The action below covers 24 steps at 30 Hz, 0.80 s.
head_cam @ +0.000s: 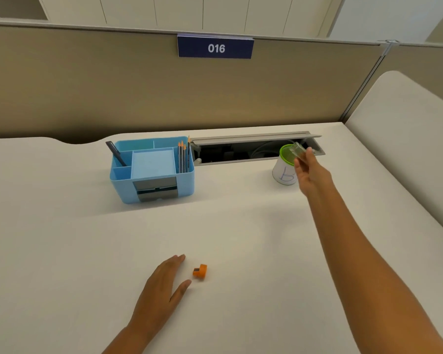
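Observation:
My right hand [310, 172] reaches far right and holds a small clear plastic container [299, 150], tilted over the mouth of a white cup with a green rim [283, 166] marked with a blue letter. My left hand [161, 284] lies flat and open on the desk near the front, fingers straight. Just to the right of its fingertips sits a small orange pencil sharpener [200, 271], not touched by the hand.
A blue desk organiser [152, 169] stands at the back centre with several orange-tipped pencils [183, 155] and a dark pen [115, 153]. Behind it an open cable tray [241, 150] cuts into the white desk [241, 226]. A beige partition with a "016" sign [215, 47] bounds the back.

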Motion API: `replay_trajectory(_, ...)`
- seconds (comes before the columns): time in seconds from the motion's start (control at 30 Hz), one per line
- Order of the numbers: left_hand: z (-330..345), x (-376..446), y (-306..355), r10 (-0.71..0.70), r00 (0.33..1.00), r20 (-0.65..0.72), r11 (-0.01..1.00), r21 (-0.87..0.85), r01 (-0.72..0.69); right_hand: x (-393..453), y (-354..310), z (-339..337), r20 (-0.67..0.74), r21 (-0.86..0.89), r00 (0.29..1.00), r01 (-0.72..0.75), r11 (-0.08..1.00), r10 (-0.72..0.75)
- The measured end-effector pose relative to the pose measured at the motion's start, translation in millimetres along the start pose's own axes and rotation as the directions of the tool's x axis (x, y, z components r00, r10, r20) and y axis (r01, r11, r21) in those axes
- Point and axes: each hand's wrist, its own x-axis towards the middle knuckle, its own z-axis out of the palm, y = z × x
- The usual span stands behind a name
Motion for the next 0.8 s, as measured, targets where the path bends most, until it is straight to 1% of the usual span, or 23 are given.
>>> replay_trajectory(0.17, 3, 1, -4, -0.018, 1.0, 0.023, 0.999, 0.036, 0.017, 29, -15, -1, -0.177, -0.08, 0.982, 0.054, 0.995, -0.068)
replay_trajectory(0.27, 5, 1, -6, -0.026, 0.999, 0.026, 0.998, 0.054, 0.024, 42, -16, -4, -0.212, -0.202, 0.968, 0.093, 0.975, -0.136)
replay_trajectory(0.37, 6, 2, -5, -0.028, 0.999, 0.028, 0.997, 0.067, 0.026, 54, -17, -3, -0.248, -0.363, 0.94, 0.135, 0.922, -0.235)
replay_trajectory(0.47, 5, 2, -4, -0.013, 1.0, 0.027, 0.996, 0.083, 0.011, 64, -19, -5, -0.245, -0.472, 0.923, 0.155, 0.868, -0.298)
replay_trajectory(0.67, 3, 2, -2, 0.02, 0.999, 0.049, 0.995, 0.101, -0.024, 76, -20, -6, -0.187, -0.579, 0.914, 0.194, 0.792, -0.361)
replay_trajectory(0.8, 2, 2, 0, 0.035, 0.998, 0.051, 0.994, 0.097, -0.04, 80, -18, -8, -0.141, -0.676, 0.903, 0.212, 0.706, -0.406)
